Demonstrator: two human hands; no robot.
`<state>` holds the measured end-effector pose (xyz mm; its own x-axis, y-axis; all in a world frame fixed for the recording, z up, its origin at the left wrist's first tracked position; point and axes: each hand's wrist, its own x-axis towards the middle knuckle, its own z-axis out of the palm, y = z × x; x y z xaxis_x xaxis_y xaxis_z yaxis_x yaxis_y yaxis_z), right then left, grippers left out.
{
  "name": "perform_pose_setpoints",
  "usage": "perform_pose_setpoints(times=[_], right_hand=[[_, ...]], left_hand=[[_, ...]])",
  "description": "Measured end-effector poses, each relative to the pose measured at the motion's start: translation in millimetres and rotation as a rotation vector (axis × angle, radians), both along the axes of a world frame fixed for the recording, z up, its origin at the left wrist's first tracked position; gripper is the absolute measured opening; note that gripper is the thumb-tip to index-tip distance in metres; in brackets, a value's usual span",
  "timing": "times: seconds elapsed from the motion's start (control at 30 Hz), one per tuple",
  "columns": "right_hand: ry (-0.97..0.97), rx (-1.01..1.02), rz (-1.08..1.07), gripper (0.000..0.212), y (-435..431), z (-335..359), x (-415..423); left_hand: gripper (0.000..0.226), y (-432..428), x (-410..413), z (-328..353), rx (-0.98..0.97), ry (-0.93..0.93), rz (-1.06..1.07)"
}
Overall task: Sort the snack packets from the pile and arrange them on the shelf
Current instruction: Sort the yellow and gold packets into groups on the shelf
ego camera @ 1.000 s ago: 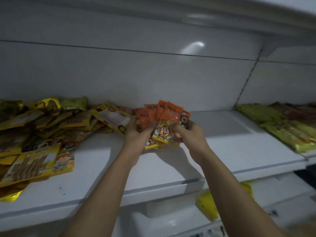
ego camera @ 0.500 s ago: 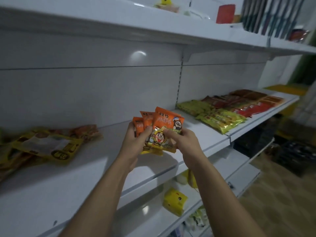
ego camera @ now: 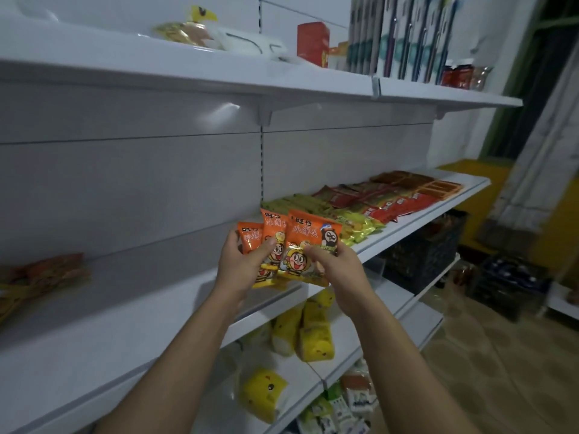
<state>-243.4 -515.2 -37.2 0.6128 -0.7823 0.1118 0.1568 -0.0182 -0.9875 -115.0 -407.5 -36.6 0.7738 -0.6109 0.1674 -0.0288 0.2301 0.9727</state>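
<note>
View has swung right off the pile [ego camera: 44, 277] (now at far left), left hand [ego camera: 241, 264] and right hand [ego camera: 336, 266] both closed on the fanned orange packets [ego camera: 288, 245] above the shelf [ego camera: 131, 333], heading toward the sorted rows [ego camera: 369, 202], so placing likely comes next.

You hold a fan of orange snack packets [ego camera: 289, 245] in your left hand [ego camera: 241, 267] and right hand [ego camera: 336, 270] above the white shelf [ego camera: 125, 333], near green packets [ego camera: 351, 220].
</note>
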Motion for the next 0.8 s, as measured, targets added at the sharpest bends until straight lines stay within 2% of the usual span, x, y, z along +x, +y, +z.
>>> perform_pose_setpoints(times=[0.13, 0.23, 0.4, 0.53, 0.67, 0.7, 0.8], right_hand=[[-0.002, -0.006, 0.08, 0.028, -24.7, -9.0, 2.7], [-0.015, 0.033, 0.135, 0.022, -31.6, -14.6, 15.6], [0.019, 0.048, 0.148, 0.015, -38.9, -23.8, 68.8], [0.062, 0.016, 0.184, 0.011, -47.8, -25.0, 121.8], [0.156, -0.034, 0.185, 0.012, -69.3, -23.1, 178.2], [0.193, -0.055, 0.184, 0.013, -76.5, -23.4, 192.3], [0.302, -0.099, 0.213, 0.003, -95.0, -27.0, 231.0]], left_hand=[[0.033, -19.4, -6.3, -7.9, 0.025, 0.018, 0.094], [0.035, -20.6, -0.3, -14.3, 0.089, 0.015, 0.174], [0.035, -16.5, 33.4, -13.8, 0.192, 0.05, 0.213], [0.039, -9.3, 76.3, -15.7, 0.268, -0.012, 0.252], [0.014, 0.1, 130.8, -13.8, 0.324, 0.0, 0.31], [0.014, 2.8, 145.2, -13.8, 0.346, 0.002, 0.295], [0.045, 6.7, 204.0, -34.6, 0.467, -0.054, 0.349]])
